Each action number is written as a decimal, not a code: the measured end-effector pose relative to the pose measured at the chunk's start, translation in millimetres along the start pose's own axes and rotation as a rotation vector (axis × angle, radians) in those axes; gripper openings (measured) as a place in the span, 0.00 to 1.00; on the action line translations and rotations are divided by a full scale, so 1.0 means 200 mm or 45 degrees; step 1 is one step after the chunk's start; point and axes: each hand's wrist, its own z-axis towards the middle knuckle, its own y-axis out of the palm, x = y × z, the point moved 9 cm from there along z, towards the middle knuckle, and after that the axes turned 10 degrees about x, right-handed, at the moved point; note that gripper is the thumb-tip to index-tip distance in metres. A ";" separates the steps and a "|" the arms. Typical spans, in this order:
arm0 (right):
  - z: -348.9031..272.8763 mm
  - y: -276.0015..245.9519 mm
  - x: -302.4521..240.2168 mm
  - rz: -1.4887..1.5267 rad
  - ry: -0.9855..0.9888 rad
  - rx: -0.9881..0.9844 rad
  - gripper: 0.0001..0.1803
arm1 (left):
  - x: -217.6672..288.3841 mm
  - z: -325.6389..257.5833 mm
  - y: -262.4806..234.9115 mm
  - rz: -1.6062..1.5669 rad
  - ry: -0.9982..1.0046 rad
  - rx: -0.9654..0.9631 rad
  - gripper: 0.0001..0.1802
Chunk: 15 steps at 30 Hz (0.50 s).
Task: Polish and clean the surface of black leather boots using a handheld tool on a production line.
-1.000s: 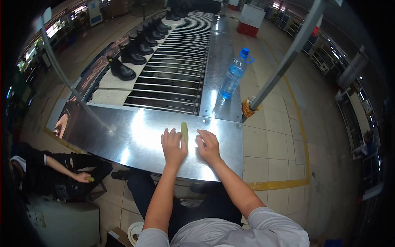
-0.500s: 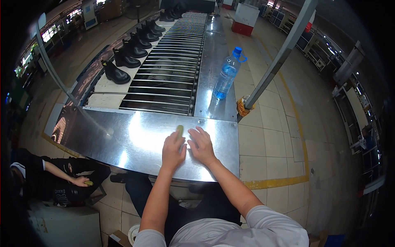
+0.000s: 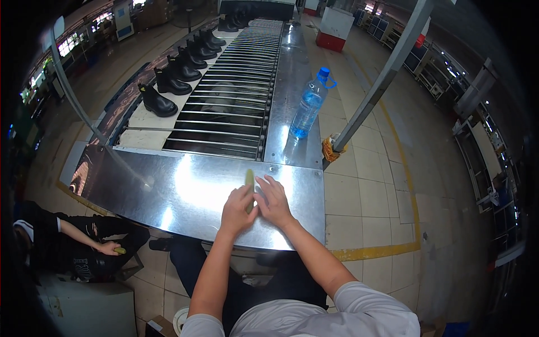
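Observation:
My left hand (image 3: pixel 237 212) is low over the near end of the metal table, its fingers and thumb closed round a slim yellow-green piece (image 3: pixel 250 178). The piece is long, with a rounded tip pointing away from me; blur hides its exact kind. Close against it on the other side is my right hand (image 3: pixel 274 203), fingers stretched forward and slightly bent, thumb toward the left hand. Whether the right hand touches the piece I cannot tell.
Beyond the shiny metal tabletop (image 3: pixel 140 185) runs a roller conveyor (image 3: pixel 224 112), several black ankle boots (image 3: pixel 159 103) lined up on its left. A blue-capped water bottle (image 3: pixel 307 109) stands at right, near a metal post (image 3: pixel 387 73). Lower left, a seated person's hand (image 3: pixel 109 247) holds another greenish piece.
More of the yellow-green piece now shows between my hands. My left hand has shifted slightly right, and the two hands are closer together.

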 end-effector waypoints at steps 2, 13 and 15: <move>0.00 0.03 -0.02 0.008 -0.047 -0.016 0.28 | 0.02 0.00 0.00 -0.079 0.070 -0.077 0.21; 0.02 -0.02 -0.04 -0.052 -0.096 0.061 0.28 | -0.04 -0.01 -0.01 0.279 0.059 0.064 0.17; 0.01 0.00 0.00 -0.019 -0.014 -0.015 0.28 | 0.00 -0.01 0.03 0.253 0.177 -0.051 0.17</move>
